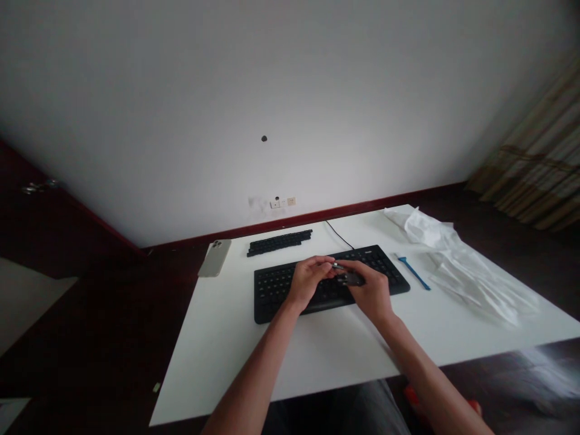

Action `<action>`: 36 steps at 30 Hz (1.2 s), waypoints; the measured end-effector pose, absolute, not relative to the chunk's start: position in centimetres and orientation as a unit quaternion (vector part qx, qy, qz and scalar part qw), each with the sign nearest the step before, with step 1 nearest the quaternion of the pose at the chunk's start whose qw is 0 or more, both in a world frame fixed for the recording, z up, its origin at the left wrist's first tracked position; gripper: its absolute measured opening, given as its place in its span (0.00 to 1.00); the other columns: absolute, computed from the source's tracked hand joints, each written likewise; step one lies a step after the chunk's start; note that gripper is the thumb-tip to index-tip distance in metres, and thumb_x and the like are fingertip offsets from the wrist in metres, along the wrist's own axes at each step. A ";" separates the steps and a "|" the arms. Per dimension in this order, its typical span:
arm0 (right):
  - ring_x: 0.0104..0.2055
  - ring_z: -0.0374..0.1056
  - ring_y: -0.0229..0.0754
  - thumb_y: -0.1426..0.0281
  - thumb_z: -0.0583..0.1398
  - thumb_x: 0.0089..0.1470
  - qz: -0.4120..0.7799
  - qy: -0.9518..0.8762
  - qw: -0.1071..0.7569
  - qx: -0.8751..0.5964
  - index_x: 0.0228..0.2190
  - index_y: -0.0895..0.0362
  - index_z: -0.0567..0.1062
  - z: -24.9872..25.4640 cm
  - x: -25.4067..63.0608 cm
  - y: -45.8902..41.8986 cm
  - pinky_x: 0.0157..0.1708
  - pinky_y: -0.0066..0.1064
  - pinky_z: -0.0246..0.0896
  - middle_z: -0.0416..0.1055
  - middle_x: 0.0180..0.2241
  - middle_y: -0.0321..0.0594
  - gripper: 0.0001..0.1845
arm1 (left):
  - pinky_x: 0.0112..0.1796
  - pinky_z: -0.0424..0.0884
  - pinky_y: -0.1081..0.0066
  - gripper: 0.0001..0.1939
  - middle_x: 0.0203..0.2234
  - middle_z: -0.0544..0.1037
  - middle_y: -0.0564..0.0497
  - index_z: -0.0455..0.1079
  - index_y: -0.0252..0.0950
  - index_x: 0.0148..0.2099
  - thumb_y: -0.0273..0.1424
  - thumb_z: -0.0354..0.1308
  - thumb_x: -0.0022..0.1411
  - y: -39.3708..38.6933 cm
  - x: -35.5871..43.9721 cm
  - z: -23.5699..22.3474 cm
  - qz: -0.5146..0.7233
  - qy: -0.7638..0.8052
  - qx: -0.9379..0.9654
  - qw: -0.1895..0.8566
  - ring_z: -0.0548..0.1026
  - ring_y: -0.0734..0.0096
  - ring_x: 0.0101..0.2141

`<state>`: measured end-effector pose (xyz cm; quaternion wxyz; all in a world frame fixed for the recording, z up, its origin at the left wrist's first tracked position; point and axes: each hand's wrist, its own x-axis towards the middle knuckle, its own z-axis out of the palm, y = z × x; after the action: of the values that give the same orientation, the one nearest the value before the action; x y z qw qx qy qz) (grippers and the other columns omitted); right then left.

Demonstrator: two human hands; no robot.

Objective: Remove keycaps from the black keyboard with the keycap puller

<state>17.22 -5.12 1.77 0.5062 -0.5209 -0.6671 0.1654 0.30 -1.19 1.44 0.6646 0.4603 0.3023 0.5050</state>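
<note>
A black keyboard (326, 306) lies on the white table, its left part showing rows of small pale spots. Over its middle, my left hand (310, 279) and my right hand (372, 289) come together with fingers pinched. Between the fingertips is a small thin piece with a pale tip (336, 266), too small to name. A dark grey object (352, 278) shows beneath the right fingers; its kind is unclear. Behind the keyboard, black keycaps (278, 242) sit in close rows.
A phone (214, 258) lies face down at the table's left edge. Right of the keyboard are a blue-handled brush (414, 273) and crumpled white plastic sheeting (471, 278). The keyboard's black cable (339, 234) runs off the back edge toward the wall.
</note>
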 end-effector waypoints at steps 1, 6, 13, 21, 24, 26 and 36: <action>0.42 0.79 0.46 0.72 0.63 0.58 0.160 -0.672 0.505 -0.517 0.45 0.50 0.82 1.8 17.2 -5.1 0.44 0.34 0.70 0.83 0.41 0.37 0.14 | 0.41 0.75 0.70 0.18 0.34 0.82 0.46 0.80 0.31 0.45 0.39 0.72 0.57 -1.2 0.4 1.4 0.514 0.303 0.441 0.671 0.80 0.71 0.33; 0.42 0.79 0.48 0.70 0.66 0.57 0.186 -0.656 0.518 -0.516 0.46 0.50 0.82 1.7 16.1 -5.4 0.45 0.36 0.71 0.83 0.42 0.38 0.14 | 0.41 0.76 0.70 0.22 0.36 0.83 0.47 0.78 0.33 0.46 0.38 0.75 0.53 -1.1 0.6 1.8 0.557 0.287 0.335 0.704 0.80 0.71 0.34; 0.40 0.79 0.50 0.60 0.68 0.56 0.231 -0.596 0.545 -0.542 0.44 0.51 0.83 1.6 15.0 -5.8 0.44 0.38 0.71 0.83 0.40 0.40 0.14 | 0.44 0.76 0.69 0.19 0.39 0.83 0.45 0.80 0.32 0.43 0.37 0.75 0.52 -0.9 0.3 2.2 0.564 0.271 0.334 0.705 0.80 0.69 0.39; 0.40 0.78 0.53 0.57 0.67 0.57 0.242 -0.573 0.548 -0.560 0.39 0.54 0.84 2.3 15.2 -6.3 0.43 0.41 0.71 0.83 0.40 0.44 0.15 | 0.45 0.76 0.66 0.18 0.41 0.82 0.45 0.80 0.34 0.44 0.38 0.73 0.55 -0.9 0.2 1.9 0.552 0.263 0.371 0.699 0.80 0.68 0.38; 0.40 0.78 0.52 0.58 0.67 0.57 0.234 -0.572 0.539 -0.572 0.40 0.53 0.84 2.5 15.2 -6.5 0.43 0.40 0.70 0.83 0.39 0.43 0.14 | 0.46 0.76 0.67 0.17 0.41 0.82 0.45 0.80 0.34 0.44 0.38 0.72 0.57 -0.9 0.1 1.9 0.551 0.265 0.401 0.682 0.80 0.68 0.40; 0.41 0.78 0.52 0.59 0.67 0.57 0.228 -0.579 0.534 -0.572 0.40 0.53 0.84 2.6 15.2 -6.7 0.43 0.40 0.70 0.83 0.40 0.43 0.13 | 0.46 0.76 0.67 0.16 0.41 0.82 0.45 0.81 0.34 0.45 0.39 0.71 0.58 -0.8 -0.1 1.8 0.543 0.268 0.426 0.672 0.81 0.67 0.40; 0.36 0.78 0.54 0.54 0.68 0.52 0.281 -0.564 0.477 -0.613 0.34 0.54 0.84 3.2 15.5 -6.4 0.38 0.40 0.69 0.83 0.35 0.43 0.16 | 0.42 0.76 0.69 0.17 0.40 0.83 0.43 0.81 0.33 0.43 0.42 0.70 0.59 -1.0 -0.8 3.1 0.511 0.297 0.530 0.607 0.81 0.66 0.38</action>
<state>15.45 -6.38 3.20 0.4765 -0.6129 -0.5642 0.2810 -0.83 -0.95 3.15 0.6074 0.5305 0.2968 0.5115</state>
